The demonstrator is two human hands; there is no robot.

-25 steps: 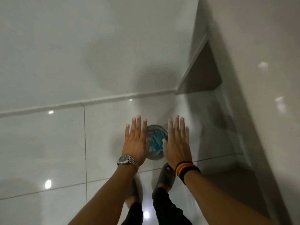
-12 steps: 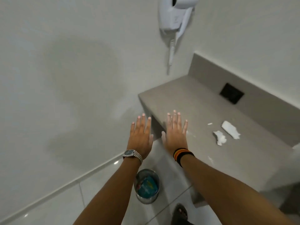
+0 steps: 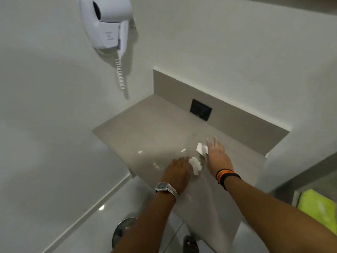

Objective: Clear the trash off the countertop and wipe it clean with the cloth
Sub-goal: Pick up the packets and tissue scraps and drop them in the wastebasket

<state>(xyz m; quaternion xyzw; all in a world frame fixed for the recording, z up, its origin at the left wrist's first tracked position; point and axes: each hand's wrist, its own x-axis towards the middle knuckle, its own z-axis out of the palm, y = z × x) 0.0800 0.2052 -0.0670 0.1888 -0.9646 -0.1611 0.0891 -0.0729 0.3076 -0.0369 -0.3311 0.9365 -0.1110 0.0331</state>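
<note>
Both hands, lately hovering off the counter's end, now over counter [image 3: 145, 128]. Left hand [image 3: 176, 173]: fingers curled beside crumpled paper [image 3: 196, 164], grasp uncertain. Right hand [image 3: 217, 157]: spread flat, empty, touching folded scrap [image 3: 202, 148]. Small bits [image 3: 140, 152] left of these. Step: gathering trash. Next: pinch, carry to bin [image 3: 121, 230] below counter. Cloth [image 3: 317, 207] right of counter.

White walls [image 3: 228, 42] stood around me, a hair dryer [image 3: 107, 24] mounted on one. A black socket [image 3: 201, 109] sat in the grey backsplash [image 3: 237, 121]. Glossy floor tiles [image 3: 76, 221] reflected light below.
</note>
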